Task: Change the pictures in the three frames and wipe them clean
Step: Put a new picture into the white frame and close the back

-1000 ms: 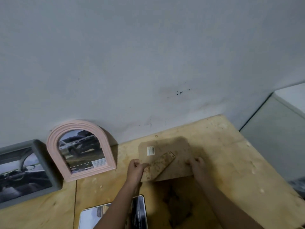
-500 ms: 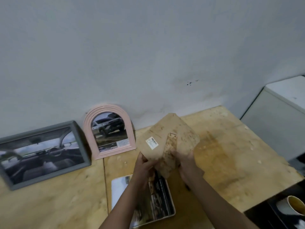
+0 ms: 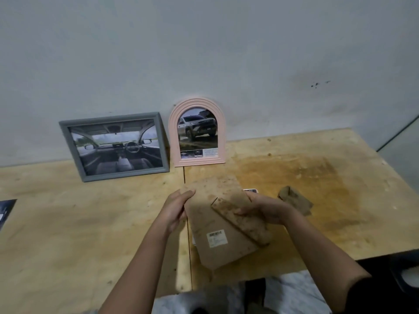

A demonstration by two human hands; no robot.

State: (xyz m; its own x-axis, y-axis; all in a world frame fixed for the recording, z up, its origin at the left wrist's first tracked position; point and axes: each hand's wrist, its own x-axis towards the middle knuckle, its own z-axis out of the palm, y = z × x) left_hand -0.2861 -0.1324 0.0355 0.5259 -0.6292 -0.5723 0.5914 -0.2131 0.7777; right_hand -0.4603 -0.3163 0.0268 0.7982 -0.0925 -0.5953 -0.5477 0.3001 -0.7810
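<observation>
I hold a stained brown frame backing board [image 3: 215,225] with a barcode sticker and a fold-out stand, above the wooden table [image 3: 90,223]. My left hand [image 3: 179,207] grips its upper left edge. My right hand [image 3: 265,209] grips the right edge, fingers curled over the stand. A grey rectangular frame [image 3: 115,146] with a car-interior picture leans on the wall. Beside it stands a pink arched frame [image 3: 196,132] showing an off-road car. The third frame lies mostly hidden under the board; only a corner [image 3: 250,190] shows.
A crumpled brown cloth [image 3: 294,199] lies on the table right of my hands. A dark picture [image 3: 5,211] pokes in at the left edge. A grey cabinet [image 3: 403,155] stands at the right. A dark surface with a cup [image 3: 408,273] sits at the lower right.
The backing board has come down from upright near the wall to a tilted position low in front of me. The view swung right to left, bringing both leaning frames into the centre.
</observation>
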